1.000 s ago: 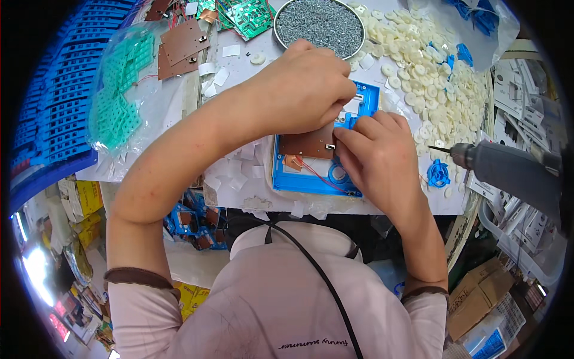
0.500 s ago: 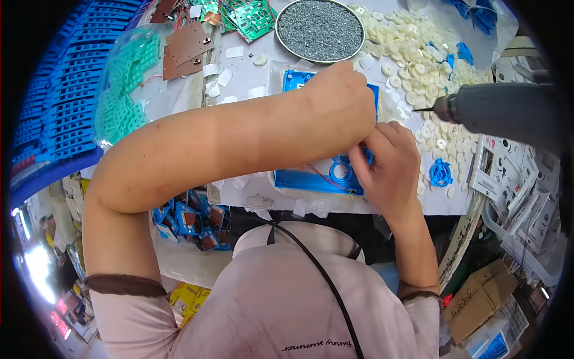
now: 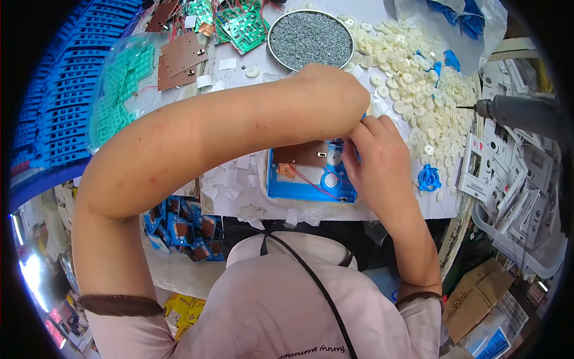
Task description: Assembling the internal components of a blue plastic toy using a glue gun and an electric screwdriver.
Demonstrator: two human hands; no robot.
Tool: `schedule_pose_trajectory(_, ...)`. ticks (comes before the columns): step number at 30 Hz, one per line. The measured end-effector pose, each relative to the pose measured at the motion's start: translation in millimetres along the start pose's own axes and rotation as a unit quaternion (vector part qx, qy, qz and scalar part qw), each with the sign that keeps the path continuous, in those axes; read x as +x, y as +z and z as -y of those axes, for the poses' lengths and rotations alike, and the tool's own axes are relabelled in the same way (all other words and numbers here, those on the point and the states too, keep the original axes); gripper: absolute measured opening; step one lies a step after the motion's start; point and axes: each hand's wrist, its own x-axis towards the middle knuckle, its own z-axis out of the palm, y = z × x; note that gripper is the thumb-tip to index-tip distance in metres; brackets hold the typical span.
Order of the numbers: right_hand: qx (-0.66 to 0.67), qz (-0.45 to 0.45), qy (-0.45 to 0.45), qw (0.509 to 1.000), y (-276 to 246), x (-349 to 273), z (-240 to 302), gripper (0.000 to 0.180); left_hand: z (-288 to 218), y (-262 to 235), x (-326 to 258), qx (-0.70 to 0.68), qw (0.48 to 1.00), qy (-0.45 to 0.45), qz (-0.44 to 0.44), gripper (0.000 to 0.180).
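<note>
Blue plastic trays (image 3: 66,78) stand stacked at the far left, next to a clear bag of green pads (image 3: 122,99). Further right, loose brown boards (image 3: 179,57) and green boards (image 3: 245,30) lie toward the far side of the tabletop (image 3: 427,206).

Near the middle of the near edge sits the blue case (image 3: 287,192), open side up, with a brown board (image 3: 305,154) inside it and thin red wires (image 3: 306,178) running across to its near right corner. The left forearm covers its far part. The work seems to be at the case's right side, where both hands meet; doing it well probably means keeping the case flat and steady, pressing evenly rather than levering on the board, and keeping the wires inside the rim, where nothing can pinch them.

Beyond that arm is a round dish of screws (image 3: 311,39). The left hand (image 3: 342,97) arches over the case with its fingers hidden underneath, so I cannot tell whether they grip anything. The right hand (image 3: 379,146) is half curled, its thumb at the case's right edge and its fingertips close to the left hand; its hold is hidden too.

Rightward lie cream discs (image 3: 412,90), a blue ring (image 3: 429,178) and a grey power screwdriver (image 3: 520,112).
</note>
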Motion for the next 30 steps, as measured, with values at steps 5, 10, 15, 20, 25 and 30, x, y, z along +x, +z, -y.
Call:
schedule_pose_trajectory(5,0.029,-0.018,-0.002,0.999,4,-1,-3,0.014,8,6,-3,-0.056,0.998,-0.027,-0.001,0.011)
schedule_pose_trajectory(10,0.11,-0.035,0.042,0.992,11,-1,-4,0.011,16,14,-3,-0.089,0.996,-0.015,-0.022,0.012)
schedule_pose_trajectory(15,0.134,-0.073,0.073,0.986,22,2,-14,0.01,20,12,-3,-0.116,0.993,-0.027,-0.021,0.011)
schedule_pose_trajectory(20,0.192,-0.059,0.135,0.97,28,1,-14,0.01,24,17,-1,-0.122,0.992,-0.023,-0.015,0.011)
schedule_pose_trajectory(25,0.158,-0.058,0.119,0.978,24,5,-11,0.007,26,21,-2,-0.117,0.993,-0.024,-0.024,0.01)
schedule_pose_trajectory(30,0.041,-0.013,0.037,0.998,11,11,-8,0.011,26,25,-3,-0.121,0.992,-0.025,-0.028,0.011)
